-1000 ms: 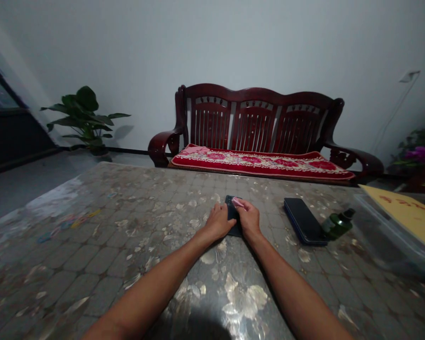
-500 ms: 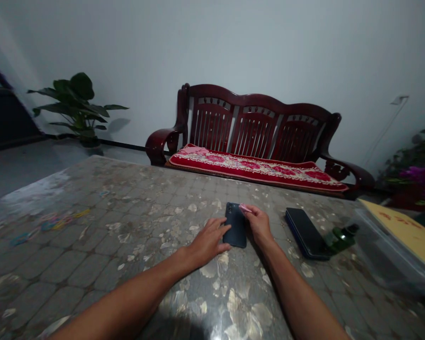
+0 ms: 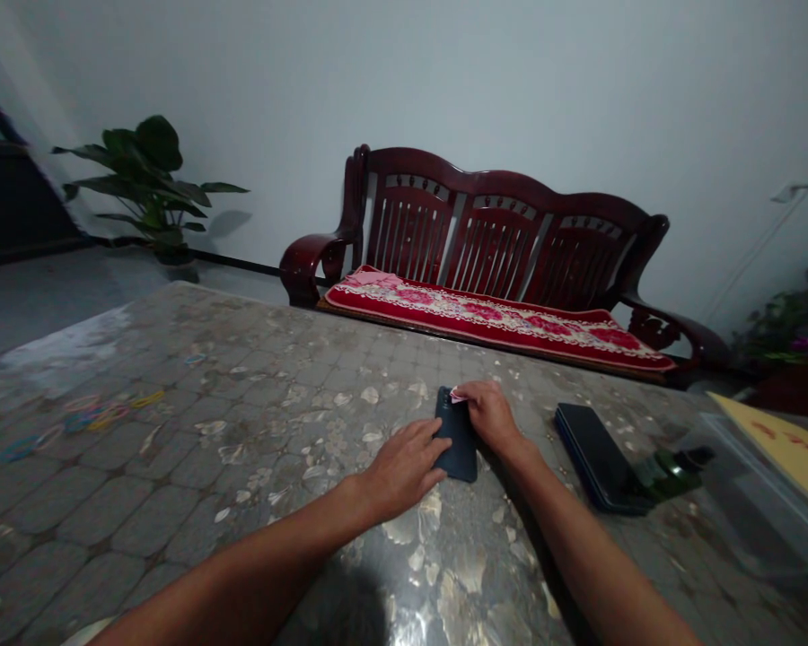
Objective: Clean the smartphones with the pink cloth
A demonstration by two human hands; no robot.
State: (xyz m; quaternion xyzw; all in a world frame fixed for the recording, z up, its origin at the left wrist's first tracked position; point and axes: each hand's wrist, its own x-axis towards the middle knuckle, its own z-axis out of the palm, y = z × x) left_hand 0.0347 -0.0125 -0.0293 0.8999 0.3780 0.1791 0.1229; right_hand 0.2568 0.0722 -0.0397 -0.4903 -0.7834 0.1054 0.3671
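A dark phone (image 3: 459, 447) lies back up on the patterned tabletop (image 3: 269, 395), its camera end pointing away from me. My left hand (image 3: 408, 462) rests at its left edge with the fingers spread, fingertips touching the phone's back. In my right hand (image 3: 490, 413) a small pink and white cloth (image 3: 456, 396) is pinched, pressed on the phone beside its camera. The fingers partly hide the cloth and the phone's upper right side.
To the right lie a black phone on a dark blue case (image 3: 599, 462), a green bottle (image 3: 670, 474) and a clear plastic box (image 3: 760, 502) under yellow paper. Colored rubber bands (image 3: 101, 413) lie far left. A wooden bench (image 3: 485, 251) stands behind the table.
My right hand has moved left with the cloth, from the phone's upper right corner towards its camera. The view has tilted slightly; my left hand stays at the phone's left edge.
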